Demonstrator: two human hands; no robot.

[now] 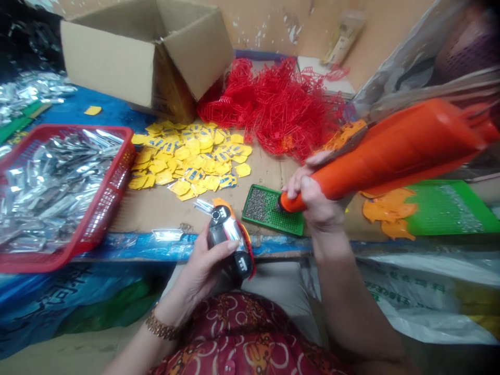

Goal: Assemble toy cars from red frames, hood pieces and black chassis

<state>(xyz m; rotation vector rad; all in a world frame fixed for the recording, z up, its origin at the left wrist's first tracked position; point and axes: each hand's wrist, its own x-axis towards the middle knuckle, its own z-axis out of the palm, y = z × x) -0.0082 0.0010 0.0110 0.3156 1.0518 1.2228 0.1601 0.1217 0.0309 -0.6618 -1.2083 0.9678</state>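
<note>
My left hand [209,263] is closed around a toy car [233,242] with black, silver, orange and red parts, above my lap at the table's front edge. In my right hand [312,195] is an orange power screwdriver [378,151], gripped near its narrow front end. Its tip points down into a small green tray [295,221] that holds many tiny metal screws [260,204]. The fingers of my right hand wrap round the tool's neck, and the exact tip is partly hidden.
A red basket [127,151] full of shiny silver parts stands at left. Yellow pieces [191,156] are heaped mid-table, with red plastic frames [273,104] behind. A cardboard box [109,65] sits at the back. Orange pieces [390,211] lie beside a larger green tray [433,208] at right.
</note>
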